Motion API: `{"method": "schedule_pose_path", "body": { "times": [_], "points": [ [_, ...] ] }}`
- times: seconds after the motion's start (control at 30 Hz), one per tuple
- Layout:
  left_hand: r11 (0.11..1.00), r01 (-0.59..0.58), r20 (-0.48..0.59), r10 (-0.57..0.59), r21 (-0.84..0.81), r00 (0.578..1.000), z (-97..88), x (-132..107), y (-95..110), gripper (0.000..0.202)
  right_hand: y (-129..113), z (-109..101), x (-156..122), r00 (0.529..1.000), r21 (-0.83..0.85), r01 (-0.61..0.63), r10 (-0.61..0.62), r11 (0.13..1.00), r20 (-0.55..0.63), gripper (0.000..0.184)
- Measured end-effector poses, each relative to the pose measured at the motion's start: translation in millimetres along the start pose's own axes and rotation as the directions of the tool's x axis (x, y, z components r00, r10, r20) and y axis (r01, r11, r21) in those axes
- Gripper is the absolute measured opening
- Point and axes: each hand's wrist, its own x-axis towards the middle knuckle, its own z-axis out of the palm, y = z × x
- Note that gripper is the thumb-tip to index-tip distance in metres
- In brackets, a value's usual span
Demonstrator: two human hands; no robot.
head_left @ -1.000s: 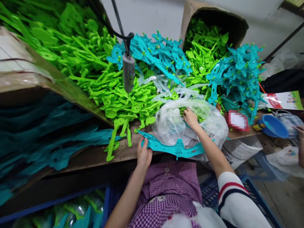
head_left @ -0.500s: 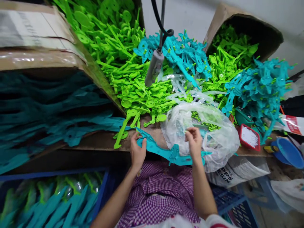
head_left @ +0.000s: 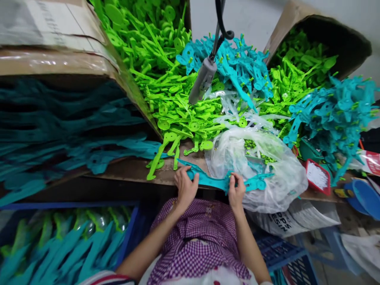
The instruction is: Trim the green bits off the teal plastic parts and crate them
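Observation:
A long teal plastic part [head_left: 212, 181] lies across the front edge of the bench, in front of me. Its left end is gripped by my left hand [head_left: 186, 186], thumb on one side and fingers on the other. My right hand [head_left: 236, 190] pinches at the part's middle, thumb and fingertips together; anything small between them is too hidden to make out. Just behind, a clear plastic bag [head_left: 225, 150] stands open with small green pieces [head_left: 268, 158] inside. The part's right end reaches over the bag's front.
Lime-green plastic pieces [head_left: 178, 107] are heaped behind, with teal assemblies [head_left: 237, 67] on top. A grey electric screwdriver [head_left: 203, 81] hangs above. Left are a carton [head_left: 118, 75] of teal parts and a blue crate [head_left: 132, 225]. A red tray [head_left: 326, 184] of white bits sits right.
My right hand has come down and left from above the bag onto the middle of the teal part. My left hand keeps its hold; the view has shifted slightly.

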Motion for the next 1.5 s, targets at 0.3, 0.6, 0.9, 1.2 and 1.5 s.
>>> {"method": "schedule_pose_path", "body": {
  "times": [0.3, 0.6, 0.9, 1.2, 1.5],
  "points": [
    [0.696, -0.707, 0.608, 0.510, 0.125, 0.609, 0.8, -27.7, -10.8, 0.045, -38.3, -12.8, 29.2, 0.963, 0.183, -0.125, 0.075, 0.975, 0.259, 0.032],
    [0.615, -0.761, 0.599, 0.536, 0.205, 0.595, 3.8, -31.5, -23.9, 0.028, -76.4, 91.4, 58.7, 0.641, 0.135, 0.161, -0.208, 0.978, 0.739, 0.027],
    [0.657, -0.745, 0.637, 0.525, 0.119, 0.565, 2.3, -27.7, -30.2, 0.034, -75.0, 97.3, 59.0, 0.591, 0.093, 0.327, -0.280, 0.941, 0.756, 0.024],
    [0.656, -0.739, 0.652, 0.495, 0.152, 0.574, 4.6, -28.8, -31.1, 0.035, -73.9, 100.5, 59.7, 0.614, 0.073, 0.308, -0.257, 0.948, 0.746, 0.022],
    [0.641, -0.754, 0.658, 0.507, 0.144, 0.557, 5.2, -28.3, -34.8, 0.032, -65.6, 102.2, 54.5, 0.600, 0.070, 0.380, -0.303, 0.922, 0.740, 0.019]
  ]
}}
